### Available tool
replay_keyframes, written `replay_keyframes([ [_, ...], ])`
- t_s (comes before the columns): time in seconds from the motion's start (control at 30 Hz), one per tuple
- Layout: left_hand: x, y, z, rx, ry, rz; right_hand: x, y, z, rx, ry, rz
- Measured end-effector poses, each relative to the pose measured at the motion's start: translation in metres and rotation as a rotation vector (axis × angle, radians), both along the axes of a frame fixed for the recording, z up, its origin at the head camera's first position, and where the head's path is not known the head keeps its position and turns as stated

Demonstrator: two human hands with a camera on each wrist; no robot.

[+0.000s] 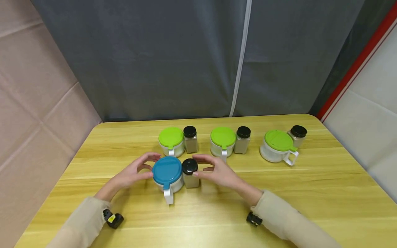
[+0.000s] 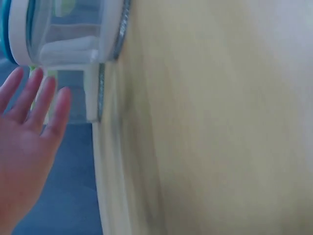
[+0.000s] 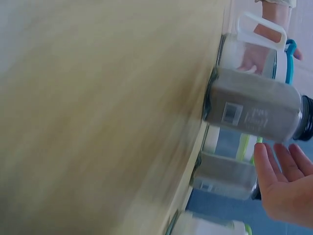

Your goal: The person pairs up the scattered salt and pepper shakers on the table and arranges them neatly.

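A jar with a blue lid (image 1: 168, 170) and a white handle stands upright near the middle of the table. Right beside it is a square, clear jar with a black lid (image 1: 190, 166), its contents greyish; a small printed label shows on this black-lidded jar (image 3: 254, 105) in the right wrist view. My left hand (image 1: 138, 170) curves loosely at the left side of the blue-lidded jar, thumb close to the lid. On the other side, my right hand (image 1: 220, 172) is spread beside the black-lidded jar, fingertips very near it. Whether either hand touches is hard to tell.
Behind stand three green-lidded jars, left (image 1: 171, 137), middle (image 1: 223, 136) and right (image 1: 278, 140), each with a black-lidded jar beside it, such as the left one (image 1: 191, 143). A grey curtain (image 1: 173, 62) hangs past the wooden table's (image 1: 130, 137) far edge.
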State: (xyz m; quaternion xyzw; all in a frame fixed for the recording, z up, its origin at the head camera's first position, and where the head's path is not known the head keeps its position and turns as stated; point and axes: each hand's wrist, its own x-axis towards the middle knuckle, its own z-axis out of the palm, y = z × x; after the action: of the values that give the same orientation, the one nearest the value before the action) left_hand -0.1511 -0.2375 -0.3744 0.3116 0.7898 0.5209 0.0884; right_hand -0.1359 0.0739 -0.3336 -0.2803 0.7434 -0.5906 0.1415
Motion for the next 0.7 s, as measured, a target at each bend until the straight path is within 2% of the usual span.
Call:
replay_keyframes([
  [0.1,0.004,0.005,0.006,0.048,0.053,0.098,-0.003,0.009,-0.004,0.013,0.030,0.006],
  [0.3,0.010,0.022,0.016,0.096,0.135,0.246,-0.013,0.033,-0.023,0.075,0.090,-0.026],
  [0.47,0.017,0.036,0.026,0.161,0.222,0.386,-0.012,0.053,-0.024,0.108,0.114,-0.053],
  [0.57,0.025,0.047,0.037,0.186,0.258,0.431,-0.009,0.065,-0.020,0.137,0.136,-0.071],
  [0.7,0.039,0.066,0.053,0.178,0.332,0.432,-0.006,0.080,-0.016,0.160,0.174,-0.090],
])
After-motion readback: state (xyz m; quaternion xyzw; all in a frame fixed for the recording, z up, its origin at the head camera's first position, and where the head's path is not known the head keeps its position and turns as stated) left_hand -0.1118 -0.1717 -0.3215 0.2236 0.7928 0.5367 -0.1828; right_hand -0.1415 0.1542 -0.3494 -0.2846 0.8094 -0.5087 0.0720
